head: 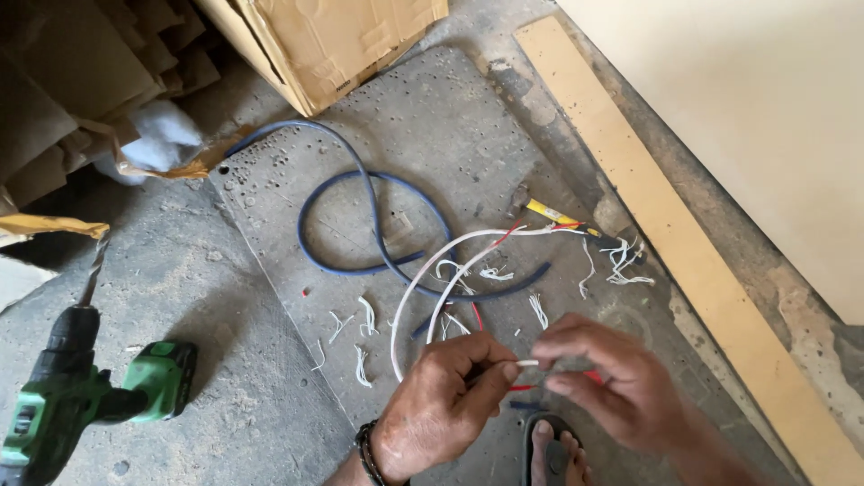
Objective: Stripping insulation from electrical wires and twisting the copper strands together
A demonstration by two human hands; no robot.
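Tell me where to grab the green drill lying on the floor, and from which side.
Probably the green drill by its handle, the stub running right toward the battery end. It lies on its side with the bit pointing up-frame, so come from above, wrapping the handle behind the body.

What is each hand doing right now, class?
Left hand: closed, pinching the white wire.
Right hand: closed, pinching the same wire's end, near a red wire.

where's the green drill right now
In the head view the green drill lies on the concrete floor at the lower left, left of the left hand, with its bit pointing up toward the cardboard.
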